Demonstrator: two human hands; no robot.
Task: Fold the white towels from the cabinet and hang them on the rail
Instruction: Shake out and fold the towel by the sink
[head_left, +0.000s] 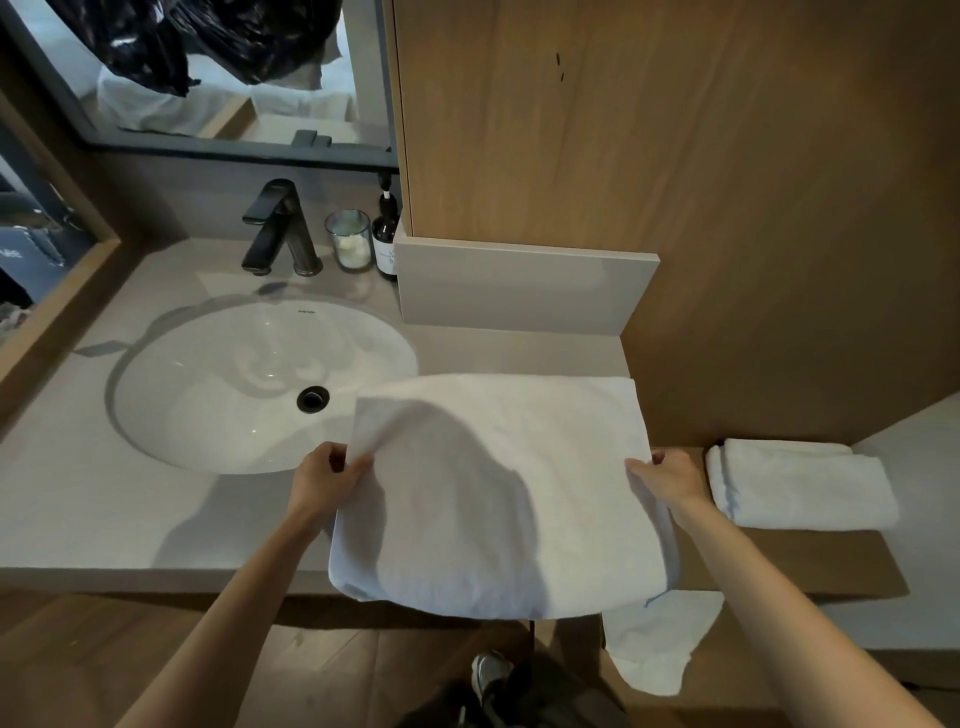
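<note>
Both hands pinch white towel edges: left grip left edge, right grip right edge.

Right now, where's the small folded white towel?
Head view, right side: the folded white towel lies on the brown wooden ledge, right of the right hand.

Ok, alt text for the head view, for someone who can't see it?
A person holds a white towel draped over the front edge of the counter beside a round sink, left grip pinching its left edge, right grip holding its right edge. A folded towel lies on the wooden ledge to the right.
</note>
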